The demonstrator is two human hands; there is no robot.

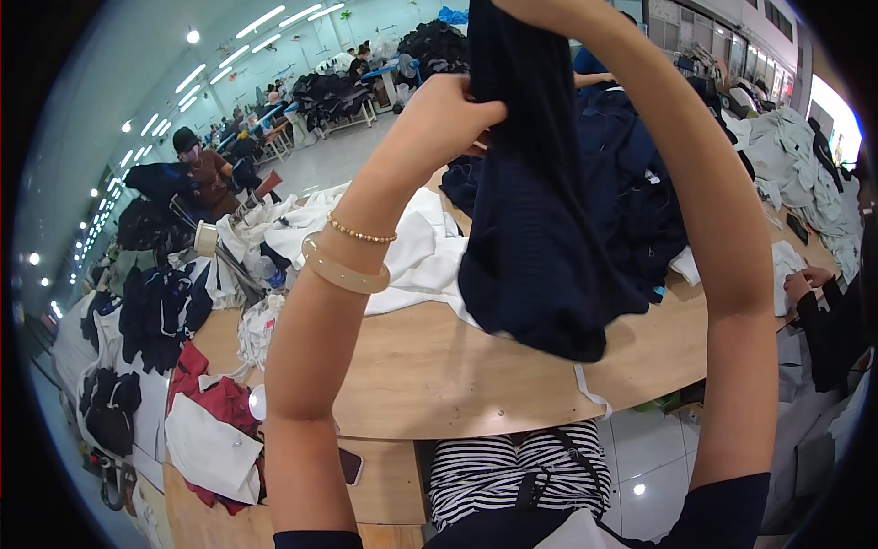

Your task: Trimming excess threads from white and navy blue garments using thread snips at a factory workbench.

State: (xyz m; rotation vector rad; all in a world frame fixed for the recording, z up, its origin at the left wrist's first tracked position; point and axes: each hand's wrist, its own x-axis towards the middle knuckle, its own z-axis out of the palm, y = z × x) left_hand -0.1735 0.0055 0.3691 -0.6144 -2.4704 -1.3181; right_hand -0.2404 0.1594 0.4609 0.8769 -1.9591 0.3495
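A dark navy knit garment [540,210] hangs in front of me, its lower end above the wooden table [412,384]. My left hand [448,123] is closed on the garment's left side, thumb pressed to the cloth and fingers partly hidden. High up, my right hand [540,11] touches the top of the garment; the upper edge of the picture cuts off its fingers, so its grip does not show. Behind the hanging garment lies a heap of navy garments [631,183]. White cloth [416,261] is spread on the table to the left.
Red cloth [194,368] and a white piece [210,448] lie at the lower left, near a phone [350,467]. Pale garments [796,156] are piled at the right, where another person's hands [807,282] work. A person in a cap [206,174] stands far left.
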